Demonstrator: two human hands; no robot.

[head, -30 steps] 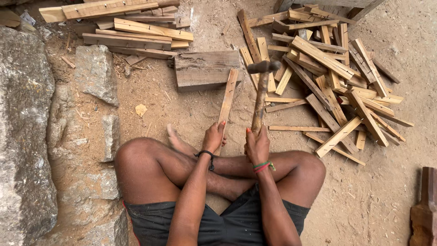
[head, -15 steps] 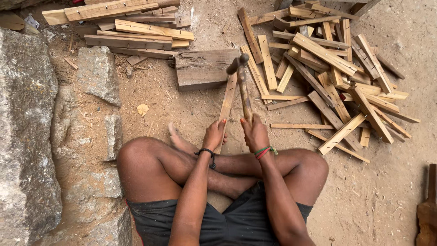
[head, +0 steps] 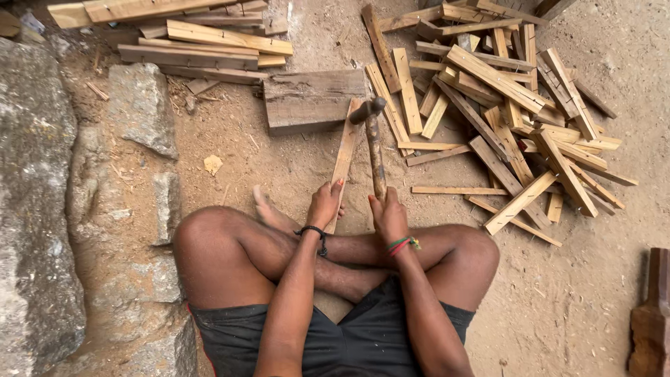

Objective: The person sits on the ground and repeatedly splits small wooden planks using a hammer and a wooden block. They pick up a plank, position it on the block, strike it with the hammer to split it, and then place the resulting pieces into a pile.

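1. A dirt floor point(head: 279, 160) carries everything; large grey rocks point(head: 35, 209) line its left side
2. The person sits cross-legged on the floor, bare knees spread wide, in dark shorts
3. A pile of split wooden slats point(head: 502, 105) sprawls to the right, and a neater stack of planks point(head: 195, 38) lies at the top left
4. A thick wooden block point(head: 310, 101) lies flat ahead of the knees, between the two piles
5. A narrow wooden strip point(head: 347, 146) stands tilted, its upper end leaning against the block's near edge
6. The left hand point(head: 324, 204), a dark band at its wrist, has its fingers closed round the strip's lower end
7. The right hand point(head: 387, 216), with coloured bands at the wrist, grips the handle of a hammer point(head: 373, 136), whose head sits at the strip's top, just by the block
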